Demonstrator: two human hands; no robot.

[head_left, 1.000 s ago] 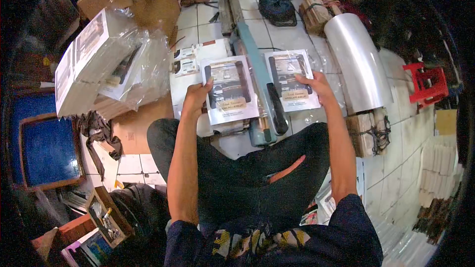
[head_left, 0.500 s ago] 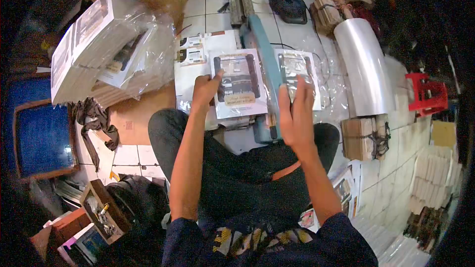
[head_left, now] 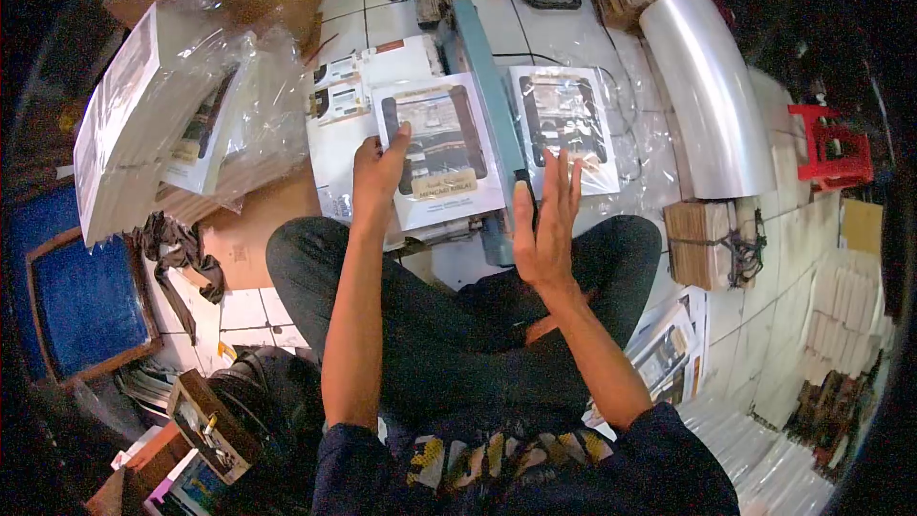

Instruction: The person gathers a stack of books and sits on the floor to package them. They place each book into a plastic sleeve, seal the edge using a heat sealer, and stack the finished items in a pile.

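Observation:
A white book with a dark-framed picture on its cover lies left of a long teal sealer bar. My left hand grips the book's left edge, thumb on top of the cover. On the bar's other side, a matching book lies under clear plastic film. My right hand is open, fingers stretched towards that book's lower edge. Its thumb is right at the black near end of the bar. A white board with small printed pictures sits beneath and left of the gripped book.
Stacked books in plastic rise at the left. A large roll of clear film stands at the right, near a tied bundle and a red stool. A wooden box of small items is at the lower left.
The view has shifted, and the scene sits slightly higher and further left. My right hand has come back towards me and lower against the right-hand book. My left hand keeps its hold.

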